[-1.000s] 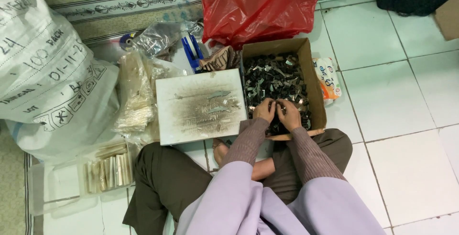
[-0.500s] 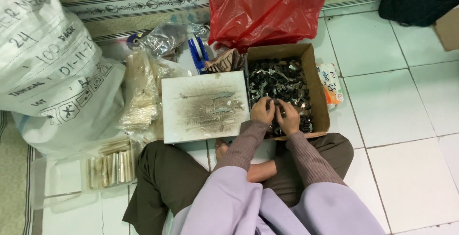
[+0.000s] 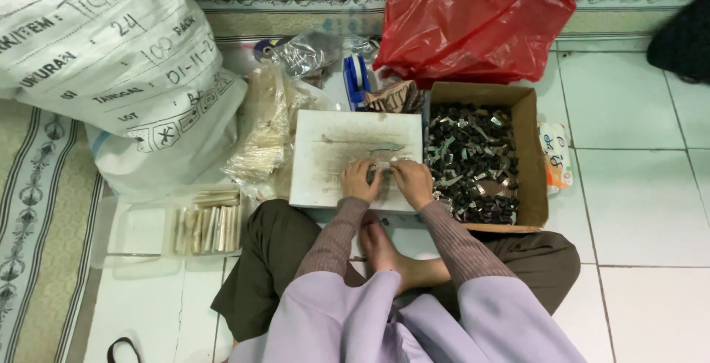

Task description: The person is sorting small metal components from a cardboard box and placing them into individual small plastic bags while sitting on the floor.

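Observation:
My left hand and my right hand rest close together on a white, smudged board in front of my crossed legs. Between their fingertips sits a small shiny metal piece, pinched from both sides. Just right of the board stands an open cardboard box holding several small dark and silvery metal pieces.
A big white printed sack leans at the left. A red plastic bag lies behind the box. Clear bags of pale sticks, a clear tray of sticks, a blue tape dispenser and a small packet surround me on white tiles.
Both hands have moved left, out of the cardboard box and onto the white board, bringing a small metal piece with them.

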